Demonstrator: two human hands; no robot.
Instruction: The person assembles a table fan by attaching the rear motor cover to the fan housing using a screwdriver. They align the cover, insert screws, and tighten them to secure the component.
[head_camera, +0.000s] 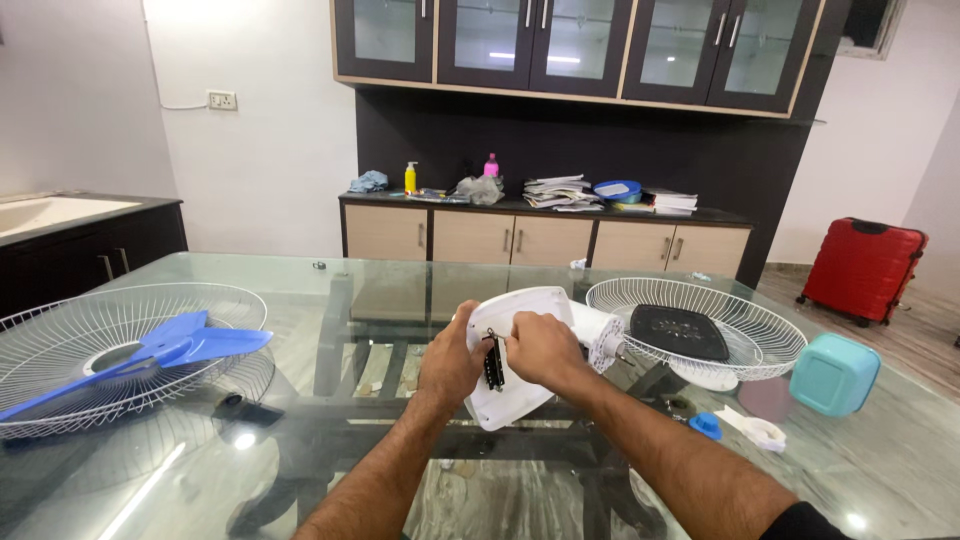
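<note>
Over a glass table (330, 280), both my hands hold a white fan body (520, 305), its motor end (603, 338) pointing right. My left hand (450, 362) grips the white base from the left side. My right hand (540, 350) pinches a small black part (493, 365) set in the opening of the base. At the far left a white wire fan guard (60, 345) lies flat with a blue fan blade (170, 345) resting in it. A second white wire guard (745, 345) with a black centre plate (678, 330) lies to the right of my hands.
A teal box-shaped piece (834, 374), a small blue cap (705, 426) and a white flat part (757, 430) sit at the table's right. A small black object (240, 408) lies near the left guard. Behind stand a cluttered sideboard (545, 235) and a red suitcase (862, 268).
</note>
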